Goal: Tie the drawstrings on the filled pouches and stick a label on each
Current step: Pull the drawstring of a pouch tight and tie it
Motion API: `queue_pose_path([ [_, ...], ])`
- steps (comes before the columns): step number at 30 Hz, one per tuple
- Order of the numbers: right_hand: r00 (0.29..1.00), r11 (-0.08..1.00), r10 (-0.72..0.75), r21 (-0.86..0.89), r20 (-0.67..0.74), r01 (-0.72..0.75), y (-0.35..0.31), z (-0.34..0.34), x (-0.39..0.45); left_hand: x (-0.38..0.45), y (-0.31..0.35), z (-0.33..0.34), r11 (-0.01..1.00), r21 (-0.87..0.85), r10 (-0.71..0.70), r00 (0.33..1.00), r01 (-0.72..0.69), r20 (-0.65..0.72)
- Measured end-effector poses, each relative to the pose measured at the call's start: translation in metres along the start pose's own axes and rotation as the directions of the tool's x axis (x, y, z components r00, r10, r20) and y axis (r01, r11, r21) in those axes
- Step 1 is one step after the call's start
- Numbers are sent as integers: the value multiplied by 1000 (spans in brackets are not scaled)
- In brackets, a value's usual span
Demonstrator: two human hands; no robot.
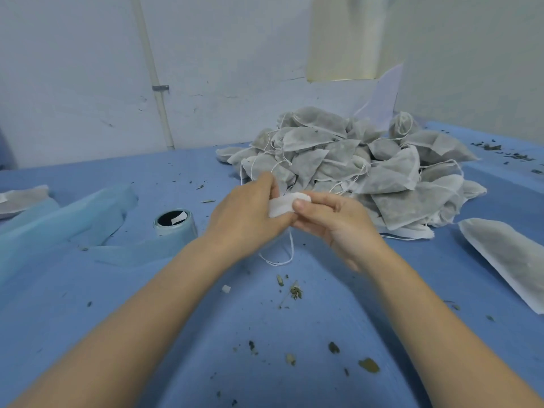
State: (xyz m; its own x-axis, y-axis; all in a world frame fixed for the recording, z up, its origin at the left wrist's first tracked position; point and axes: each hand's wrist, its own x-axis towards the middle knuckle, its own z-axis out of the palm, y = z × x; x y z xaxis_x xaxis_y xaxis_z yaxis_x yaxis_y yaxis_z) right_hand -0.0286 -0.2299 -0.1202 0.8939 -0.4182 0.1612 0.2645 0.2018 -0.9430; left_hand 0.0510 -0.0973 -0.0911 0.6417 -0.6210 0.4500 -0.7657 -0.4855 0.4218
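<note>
Pouches are what the blue counter (88, 290) mostly carries. At the far left edge one filled pouch (22, 198) lies flat, beside a rumpled sheet of light blue fabric (67, 216). Next comes a label roll (175, 224) lying on its side, a white label showing in its dark core. At the centre, the left hand (247, 213) and the right hand (332, 222) meet above the counter, both gripping the white neck of the held pouch (282, 204): left fingers curled over its top, right thumb pressed on its front with the other fingers curled behind. Its white drawstring (282, 251) hangs in a loop beneath the hands, reaching down to the counter. Dried herb scraps (294, 291) lie scattered on the counter under the forearms. Behind and to the right of the hands rises a heap of filled pouches (368, 163) with loose strings, up against the wall. At the far right, a flat pouch (506, 254) lies alone, apart from the heap.
</note>
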Motion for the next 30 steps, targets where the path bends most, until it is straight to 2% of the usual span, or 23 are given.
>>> queue_pose_path([
  [3,994,987,-101,-128,-41,95,2,3,-1,-2,-1,7,999,18,-46,999,45,19],
  [6,989,975,-148,-171,-27,141,3,4,0,1,-5,13,998,59,-33,997,29,75],
  [8,990,969,-141,-200,26,144,3,3,1,2,-7,13,1000,-4,-30,992,31,120],
  [12,982,910,-159,-372,98,184,5,3,0,2,-8,10,980,-173,-66,983,96,171],
  [15,977,854,-194,-476,88,212,7,5,0,0,-8,9,987,-126,-83,987,101,140],
  [18,967,801,-253,-556,25,224,10,7,0,-4,-7,9,999,12,-41,997,41,70],
  [21,967,839,-251,-508,-42,196,8,7,0,-8,-6,10,998,58,-14,999,12,31],
  [26,993,960,-46,-279,-110,14,6,11,1,-9,-8,10,998,59,-29,1000,29,11],
  [30,993,937,-11,-347,-120,-32,3,13,1,-8,-8,10,1000,7,4,1000,-4,9],
])
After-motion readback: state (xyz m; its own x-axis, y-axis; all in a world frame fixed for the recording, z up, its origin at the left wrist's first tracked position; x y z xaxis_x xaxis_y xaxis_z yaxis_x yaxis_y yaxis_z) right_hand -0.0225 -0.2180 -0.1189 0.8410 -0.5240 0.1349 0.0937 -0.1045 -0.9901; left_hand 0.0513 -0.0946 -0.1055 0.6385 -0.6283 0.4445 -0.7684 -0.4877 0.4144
